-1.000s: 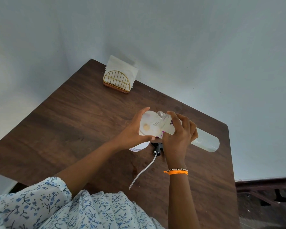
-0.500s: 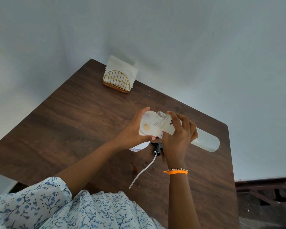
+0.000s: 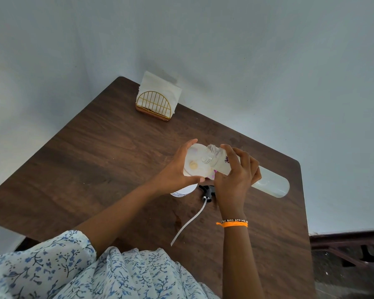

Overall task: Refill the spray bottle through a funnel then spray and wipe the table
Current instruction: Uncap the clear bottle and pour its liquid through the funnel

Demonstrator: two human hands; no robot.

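Observation:
My left hand [image 3: 175,171] grips a translucent white funnel [image 3: 194,164] that sits on top of the spray bottle [image 3: 183,192], of which only a small white part shows below my hand. My right hand [image 3: 235,180] holds a long clear refill bottle [image 3: 270,184] tipped almost flat, its threaded open mouth over the funnel's bowl. The black spray head [image 3: 206,190] with its long dip tube [image 3: 190,221] lies on the brown wooden table [image 3: 95,165], between my two wrists. I cannot make out any liquid stream.
A gold wire napkin holder [image 3: 154,105] with white napkins stands at the table's far corner against the pale wall. The table's right edge is close to the refill bottle's base. Dark furniture [image 3: 350,249] sits low at the right.

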